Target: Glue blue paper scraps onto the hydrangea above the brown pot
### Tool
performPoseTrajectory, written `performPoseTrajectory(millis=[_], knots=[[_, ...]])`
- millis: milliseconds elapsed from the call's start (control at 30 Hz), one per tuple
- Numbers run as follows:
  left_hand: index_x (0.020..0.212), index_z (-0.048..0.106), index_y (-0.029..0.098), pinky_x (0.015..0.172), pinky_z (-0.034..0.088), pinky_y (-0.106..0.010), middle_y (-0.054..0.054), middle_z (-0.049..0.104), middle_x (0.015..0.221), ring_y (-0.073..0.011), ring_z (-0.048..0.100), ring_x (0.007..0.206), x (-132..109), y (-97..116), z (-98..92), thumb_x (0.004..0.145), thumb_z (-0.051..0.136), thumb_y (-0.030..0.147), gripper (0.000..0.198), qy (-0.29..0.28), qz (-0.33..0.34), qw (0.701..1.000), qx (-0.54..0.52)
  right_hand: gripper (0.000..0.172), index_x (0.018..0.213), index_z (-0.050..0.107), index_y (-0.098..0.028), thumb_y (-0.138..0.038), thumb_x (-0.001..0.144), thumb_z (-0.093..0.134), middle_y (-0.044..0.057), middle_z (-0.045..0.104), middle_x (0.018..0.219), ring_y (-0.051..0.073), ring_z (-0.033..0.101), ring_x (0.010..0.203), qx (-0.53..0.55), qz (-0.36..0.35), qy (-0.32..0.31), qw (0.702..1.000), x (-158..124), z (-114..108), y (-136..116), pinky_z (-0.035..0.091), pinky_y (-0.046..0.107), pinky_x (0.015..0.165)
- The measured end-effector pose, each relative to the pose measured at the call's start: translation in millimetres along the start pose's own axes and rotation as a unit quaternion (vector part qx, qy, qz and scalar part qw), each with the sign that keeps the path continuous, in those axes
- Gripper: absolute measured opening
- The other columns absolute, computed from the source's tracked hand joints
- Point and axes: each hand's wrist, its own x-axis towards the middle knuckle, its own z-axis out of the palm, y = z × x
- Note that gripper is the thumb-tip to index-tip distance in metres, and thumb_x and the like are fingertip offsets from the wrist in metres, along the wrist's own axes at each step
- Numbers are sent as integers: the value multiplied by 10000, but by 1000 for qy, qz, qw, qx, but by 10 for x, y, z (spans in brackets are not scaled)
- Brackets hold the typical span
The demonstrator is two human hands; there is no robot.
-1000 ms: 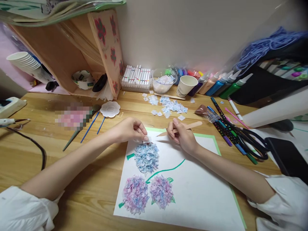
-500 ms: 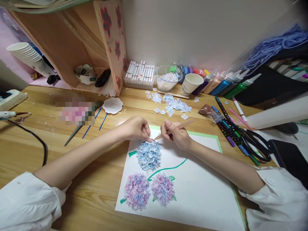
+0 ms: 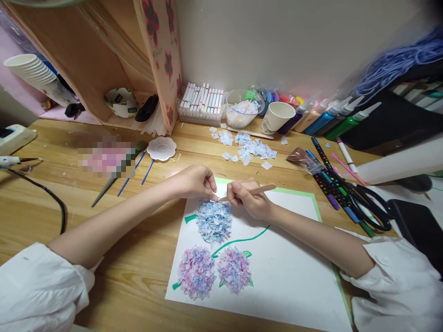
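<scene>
My right hand (image 3: pixel 249 198) grips a wooden craft stick (image 3: pixel 265 189) like a pen, its tip pointing left at my left fingertips. My left hand (image 3: pixel 199 182) is pinched at the upper edge of a blue paper-petal flower (image 3: pixel 213 222); whatever lies between finger and thumb is too small to make out. This flower is built of crumpled paper bits on a white sheet (image 3: pixel 287 276) with a green border. Below it sit a pink-purple flower (image 3: pixel 196 272) and a second pink-purple flower (image 3: pixel 234 270), with green drawn leaves and a curved green stem (image 3: pixel 242 240).
Loose pale-blue paper squares (image 3: pixel 256 148) lie beyond my hands, near a plastic tub (image 3: pixel 242 110) and a paper cup (image 3: pixel 277 117). Markers (image 3: pixel 200 103) stand in a box at the back. Black scissors (image 3: pixel 372 207) and pens are at right; a flower-shaped palette (image 3: pixel 161 148) is at left.
The stick and my right hand have shifted slightly left and down, the stick lying flatter. My left hand stays pinched at the flower's top edge. The view has tilted slightly.
</scene>
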Motion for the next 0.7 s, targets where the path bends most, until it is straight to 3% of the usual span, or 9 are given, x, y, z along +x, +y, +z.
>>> performPoseTrajectory(millis=[233, 700], knots=[[773, 621, 141, 549, 462, -211, -46, 710, 709, -153, 661, 663, -24, 17, -40, 666, 680, 146, 122, -43, -3, 999, -24, 565, 498, 426, -203, -495, 959, 278, -19, 428, 494, 102, 379, 460, 1, 13, 18, 1000, -10, 16, 27, 329, 265, 526], [730, 585, 138, 550, 494, -204, -31, 710, 638, -141, 674, 619, -33, 53, -14, 589, 710, 54, 206, -33, -28, 992, -119, 576, 506, 439, -199, -518, 955, 272, -17, 434, 499, 101, 394, 467, 8, 19, 18, 1000, -29, 9, 38, 322, 266, 521]])
